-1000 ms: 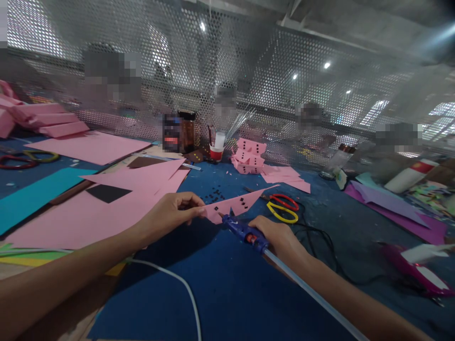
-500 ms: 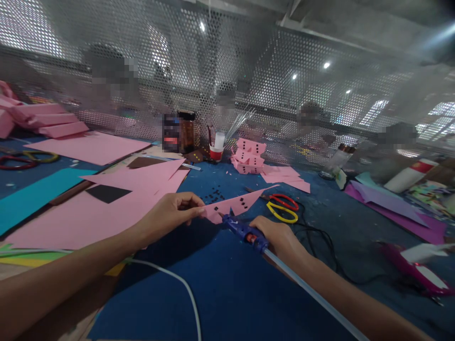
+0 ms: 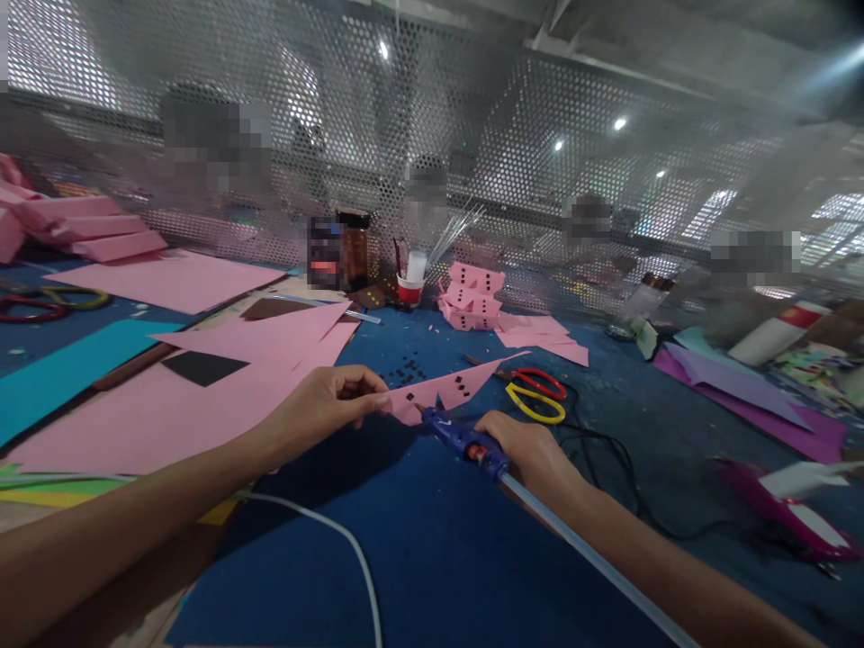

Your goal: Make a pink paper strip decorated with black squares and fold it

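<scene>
From here I see my left hand (image 3: 344,396) pinching the left end of a pink paper strip (image 3: 438,393) between thumb and fingers, holding it up over the blue tabletop (image 3: 324,558). The strip carries small black squares on its face and has a notch in its lower edge. My right hand (image 3: 526,445) is closed around a blue glue gun (image 3: 465,441), whose nozzle points at the strip's lower edge, near the notch; I cannot tell whether the tip touches the paper. A long clear glue stick (image 3: 594,553) sticks out of the gun's back end and runs down toward the lower right.

Just behind the strip, loose black squares (image 3: 409,369) lie scattered. Scissors with red and yellow handles (image 3: 538,396) lie beside the strip's right end, close to a black cord (image 3: 617,459). Farther back I have a folded pink piece dotted with black (image 3: 472,297), next to flat pink pieces (image 3: 546,336), and a red and white cup (image 3: 409,288) by a brown jar (image 3: 355,252). On my left, large pink sheets (image 3: 155,409) lie with a black paper piece (image 3: 206,367) on top, beside a teal strip (image 3: 81,369). Purple sheets (image 3: 749,396) lie on the right.
</scene>
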The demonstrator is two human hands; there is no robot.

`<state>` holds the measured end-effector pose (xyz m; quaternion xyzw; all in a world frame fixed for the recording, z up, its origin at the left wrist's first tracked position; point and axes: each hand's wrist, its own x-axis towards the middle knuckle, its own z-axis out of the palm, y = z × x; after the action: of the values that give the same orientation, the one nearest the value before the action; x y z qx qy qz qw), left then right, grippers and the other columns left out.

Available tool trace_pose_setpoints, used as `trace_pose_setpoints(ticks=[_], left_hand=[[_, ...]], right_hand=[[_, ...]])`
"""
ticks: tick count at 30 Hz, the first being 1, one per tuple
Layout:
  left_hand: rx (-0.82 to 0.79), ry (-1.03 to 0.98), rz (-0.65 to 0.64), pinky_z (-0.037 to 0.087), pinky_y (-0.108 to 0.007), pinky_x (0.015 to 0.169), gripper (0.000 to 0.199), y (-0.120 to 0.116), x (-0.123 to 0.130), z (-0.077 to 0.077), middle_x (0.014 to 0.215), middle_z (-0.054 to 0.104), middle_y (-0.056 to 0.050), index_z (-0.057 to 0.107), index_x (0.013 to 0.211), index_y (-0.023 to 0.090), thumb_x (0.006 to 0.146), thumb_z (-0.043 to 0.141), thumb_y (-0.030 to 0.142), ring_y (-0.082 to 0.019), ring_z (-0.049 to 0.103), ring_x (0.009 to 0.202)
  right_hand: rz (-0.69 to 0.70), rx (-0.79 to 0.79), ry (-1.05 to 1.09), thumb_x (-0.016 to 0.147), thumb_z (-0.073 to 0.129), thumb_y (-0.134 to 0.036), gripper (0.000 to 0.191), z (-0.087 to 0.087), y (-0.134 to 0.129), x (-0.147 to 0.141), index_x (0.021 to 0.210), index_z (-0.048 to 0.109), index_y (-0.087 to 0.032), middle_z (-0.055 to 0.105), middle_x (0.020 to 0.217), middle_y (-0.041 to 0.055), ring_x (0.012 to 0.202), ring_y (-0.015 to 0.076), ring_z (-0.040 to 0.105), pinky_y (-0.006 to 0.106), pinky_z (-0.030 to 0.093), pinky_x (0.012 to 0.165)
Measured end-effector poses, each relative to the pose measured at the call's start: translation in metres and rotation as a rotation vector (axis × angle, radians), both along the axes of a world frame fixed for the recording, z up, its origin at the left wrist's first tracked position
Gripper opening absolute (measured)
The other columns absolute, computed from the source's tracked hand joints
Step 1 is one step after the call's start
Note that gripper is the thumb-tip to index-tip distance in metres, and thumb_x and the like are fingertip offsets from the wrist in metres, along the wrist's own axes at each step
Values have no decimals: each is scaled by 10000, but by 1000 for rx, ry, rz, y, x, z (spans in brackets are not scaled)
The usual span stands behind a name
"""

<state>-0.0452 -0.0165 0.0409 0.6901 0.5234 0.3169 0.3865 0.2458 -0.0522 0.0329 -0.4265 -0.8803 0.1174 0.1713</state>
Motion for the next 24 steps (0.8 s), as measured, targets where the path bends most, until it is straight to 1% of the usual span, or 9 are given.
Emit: trace_pose_setpoints(ticks=[8, 14, 18, 21, 24], left_hand=[[-10, -3, 0, 344, -204, 482, 201, -1, 1, 2, 600, 615, 24, 691, 838, 196, 820, 653, 392, -109, 534, 559], [-2, -10, -8, 346, -204, 488, 216, -1, 0, 1, 603, 613, 24, 690, 836, 195, 820, 649, 406, -112, 537, 565], [-8, -2, -7, 338, -207, 480, 221, -2, 1, 4, 584, 603, 25, 688, 829, 191, 813, 652, 408, -117, 531, 555], [-12, -11, -9, 340, -207, 484, 214, -3, 1, 6, 597, 611, 21, 689, 833, 192, 815, 652, 402, -117, 532, 563], [-13, -26, -16, 352, -208, 491, 216, -4, 1, 6, 626, 629, 14, 688, 832, 191, 814, 654, 403, -117, 537, 569]], right_hand=[[21, -6, -6, 876, 512, -137, 120, 1, 1, 0, 978, 534, -197, 616, 891, 10, 723, 151, 570, 246, 320, 634], [14, 32, -18, 838, 526, -131, 132, -6, 4, 2, 951, 533, -199, 609, 854, 4, 686, 150, 562, 249, 291, 599], [5, 23, -17, 819, 510, -103, 153, -3, 2, 0, 940, 528, -195, 601, 841, 1, 664, 143, 546, 247, 293, 595], [20, 23, -9, 830, 501, -109, 138, -1, 2, 0, 935, 525, -195, 599, 848, 5, 668, 143, 538, 248, 301, 602], [32, 34, 7, 846, 504, -134, 97, -3, 3, 1, 918, 517, -199, 594, 838, 5, 653, 141, 529, 249, 300, 595]])
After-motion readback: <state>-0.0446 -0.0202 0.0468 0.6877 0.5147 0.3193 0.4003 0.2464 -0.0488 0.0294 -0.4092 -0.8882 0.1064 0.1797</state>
